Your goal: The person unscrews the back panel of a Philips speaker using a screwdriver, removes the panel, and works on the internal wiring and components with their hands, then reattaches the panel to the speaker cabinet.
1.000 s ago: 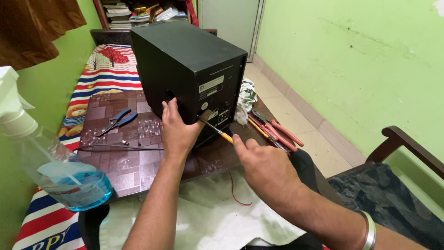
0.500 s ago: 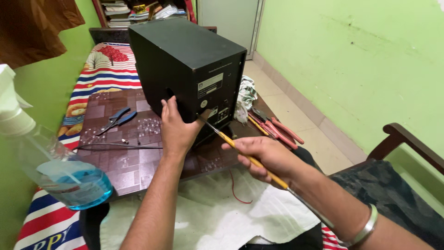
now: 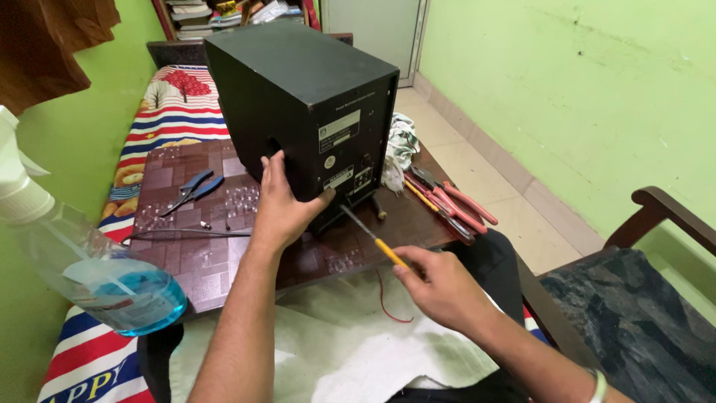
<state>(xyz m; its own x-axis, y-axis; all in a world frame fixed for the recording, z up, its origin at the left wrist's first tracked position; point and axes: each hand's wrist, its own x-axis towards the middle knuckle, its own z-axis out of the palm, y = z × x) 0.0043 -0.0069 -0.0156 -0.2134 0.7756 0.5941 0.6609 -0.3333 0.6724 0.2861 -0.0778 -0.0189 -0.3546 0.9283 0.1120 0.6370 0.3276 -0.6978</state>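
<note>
Black speaker cabinet stands upright on a dark brown tiled-pattern board, back panel turned toward the person. Left hand grips the lower left corner of the cabinet: fingers wrapped round the side edge, thumb pressed flat on the back panel, fully closed on the box. Right hand holds a screwdriver with a yellow handle, fingers pinched shut round the handle end. Shaft slants up-left, tip at the bottom edge of the back panel, just below the row of sockets; whether the tip actually sits in a screw head is hard to tell from here.

Right of the cabinet, on the board's edge: red-handled pliers and other long-handled tools beside them, touching or nearly so. A crumpled white-green cloth lies just behind those, against the cabinet's right side. Left of the cabinet: blue-handled pliers, a few small loose bits near them, and a thin black cable running across the board.

Near left foreground: clear spray bottle with blue liquid, blurred. Striped bedsheet under the board. White cloth over the person's lap, thin red wire on it. Wooden armchair with a dark cushion to the right.
</note>
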